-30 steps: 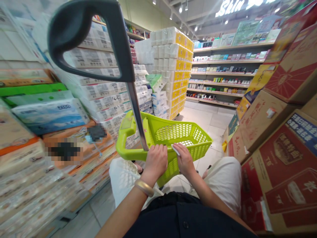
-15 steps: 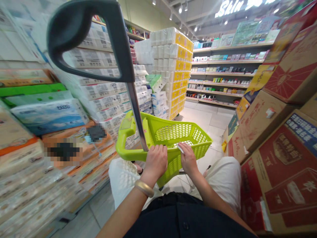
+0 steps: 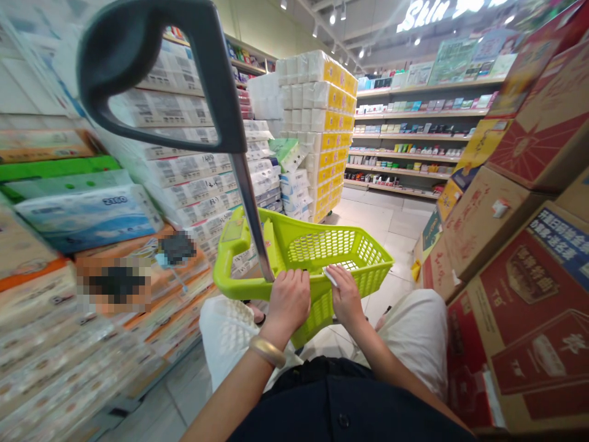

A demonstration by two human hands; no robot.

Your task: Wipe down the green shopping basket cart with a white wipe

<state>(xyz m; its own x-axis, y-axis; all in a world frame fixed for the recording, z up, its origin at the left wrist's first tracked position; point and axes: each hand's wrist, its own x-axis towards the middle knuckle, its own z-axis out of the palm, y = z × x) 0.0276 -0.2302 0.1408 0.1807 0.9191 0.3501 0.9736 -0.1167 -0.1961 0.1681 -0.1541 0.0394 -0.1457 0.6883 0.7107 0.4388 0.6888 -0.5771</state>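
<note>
A lime-green plastic shopping basket (image 3: 350,255) stands on the floor in front of my knees. Its metal pull rod rises to a dark grey handle (image 3: 138,55) close to the camera. My left hand (image 3: 289,301), with a gold bangle at the wrist, is closed on the basket's near rim at the foot of the rod. My right hand (image 3: 346,296) rests on the same rim and pinches a small white card or slip (image 3: 329,277) between its fingers. The basket looks empty where its inside shows.
Stacked tissue and toilet-paper packs (image 3: 92,209) line the left. A tall stack of white and yellow rolls (image 3: 322,123) stands ahead. Red and brown cartons (image 3: 519,233) pile up on the right. Stocked shelves (image 3: 414,147) cross the back beyond a tiled aisle floor (image 3: 391,221).
My right hand slid a little along the rim with the white slip. The view shifted slightly; the left hand kept its grip.
</note>
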